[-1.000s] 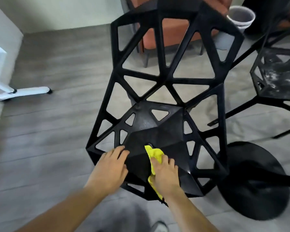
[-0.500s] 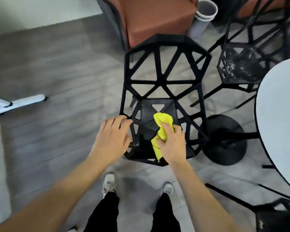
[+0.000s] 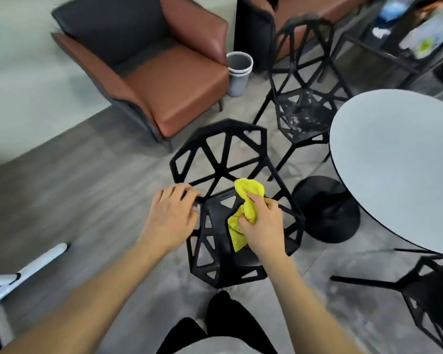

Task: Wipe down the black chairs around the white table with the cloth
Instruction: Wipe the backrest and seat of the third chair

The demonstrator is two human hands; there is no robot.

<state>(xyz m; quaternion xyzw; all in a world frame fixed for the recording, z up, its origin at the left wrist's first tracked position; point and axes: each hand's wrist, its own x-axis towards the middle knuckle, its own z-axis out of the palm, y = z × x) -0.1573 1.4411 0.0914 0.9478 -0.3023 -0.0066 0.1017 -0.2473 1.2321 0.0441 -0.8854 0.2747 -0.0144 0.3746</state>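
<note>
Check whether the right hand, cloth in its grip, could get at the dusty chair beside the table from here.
Probably not without a step. The right hand grips the cloth over the near chair; the dusty chair stands beyond that chair's back, past where the arm now extends. Nothing else blocks it.

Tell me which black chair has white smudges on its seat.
The far chair, between the table and bin; the near chair's seat looks plain black.

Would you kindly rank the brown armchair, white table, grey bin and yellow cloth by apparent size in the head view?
1. brown armchair and white table: alike, and the table is cut off by the frame
2. grey bin
3. yellow cloth, nearer and partly hidden in the right hand
</note>
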